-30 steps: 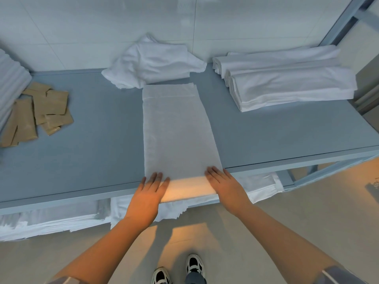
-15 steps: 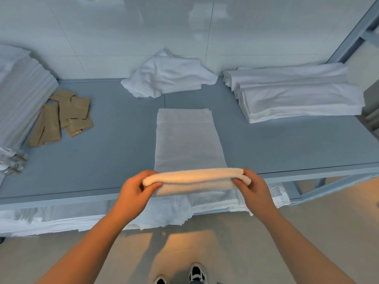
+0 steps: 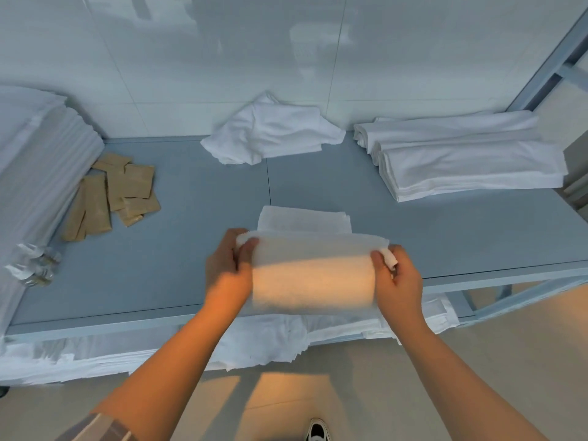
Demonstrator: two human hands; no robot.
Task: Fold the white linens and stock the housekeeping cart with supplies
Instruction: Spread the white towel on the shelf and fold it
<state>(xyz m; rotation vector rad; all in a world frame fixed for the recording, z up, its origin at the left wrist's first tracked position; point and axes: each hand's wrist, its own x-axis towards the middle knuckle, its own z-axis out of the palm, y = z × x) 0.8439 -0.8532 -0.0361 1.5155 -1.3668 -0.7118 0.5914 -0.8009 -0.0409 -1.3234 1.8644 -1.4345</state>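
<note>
A white towel [image 3: 313, 275] lies lengthwise on the grey shelf [image 3: 197, 249], its near half lifted and carried over toward the far end, which still lies flat. My left hand [image 3: 227, 272] pinches the towel's left corner between thumb and fingers. At the right corner, my right hand [image 3: 397, 281] pinches it the same way. A crumpled white linen [image 3: 273, 132] sits at the back of the shelf against the wall. Folded white linens [image 3: 467, 157] are stacked at the back right.
Brown paper packets [image 3: 111, 192] lie scattered at the left, beside a tall stack of white linens [image 3: 38, 160] and several clear-wrapped small items [image 3: 33, 265]. More white linens [image 3: 254, 342] fill the lower shelf. A metal upright [image 3: 547, 58] rises at the right.
Both hands went from pressing flat on the towel's near end to pinching its corners, lifting that end and carrying it forward over the rest of the towel.
</note>
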